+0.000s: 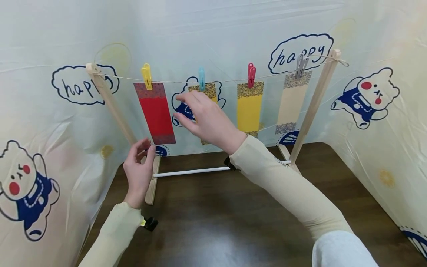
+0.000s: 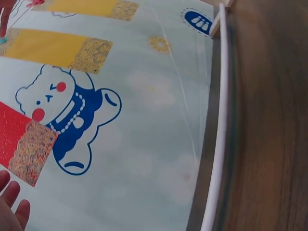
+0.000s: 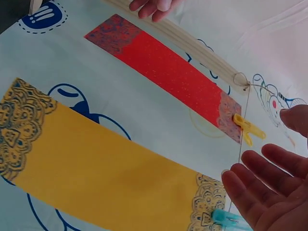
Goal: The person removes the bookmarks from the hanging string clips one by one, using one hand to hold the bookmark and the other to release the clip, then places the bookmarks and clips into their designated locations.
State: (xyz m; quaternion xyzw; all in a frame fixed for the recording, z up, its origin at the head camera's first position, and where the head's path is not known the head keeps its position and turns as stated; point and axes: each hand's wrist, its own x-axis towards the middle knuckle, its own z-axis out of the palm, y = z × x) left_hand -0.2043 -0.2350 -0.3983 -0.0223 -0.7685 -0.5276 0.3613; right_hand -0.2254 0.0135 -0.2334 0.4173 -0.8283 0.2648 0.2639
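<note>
My right hand [image 1: 211, 120] is raised in front of the middle of the string, fingers spread and holding nothing. It partly hides a yellow lace-patterned card [image 3: 120, 168] hung by a blue clothespin [image 1: 201, 79]. To its left, a red card [image 1: 156, 115] hangs from a yellow clothespin [image 1: 146, 76]. Just below that card's lower end is my left hand [image 1: 138, 172], its fingers loosely bent beside the left wooden post [image 1: 113, 105]; nothing shows in its grasp. In the left wrist view, its fingertips [image 2: 10, 195] appear close to the red card's patterned end.
A second yellow card [image 1: 248, 107] hangs from a red clothespin [image 1: 251, 75], and a beige card [image 1: 292, 100] from a grey one [image 1: 301, 66]. The right post [image 1: 315, 105] and a white rod [image 1: 191, 172] belong to the frame on the dark wooden table [image 1: 213, 222]. Printed cloth surrounds it.
</note>
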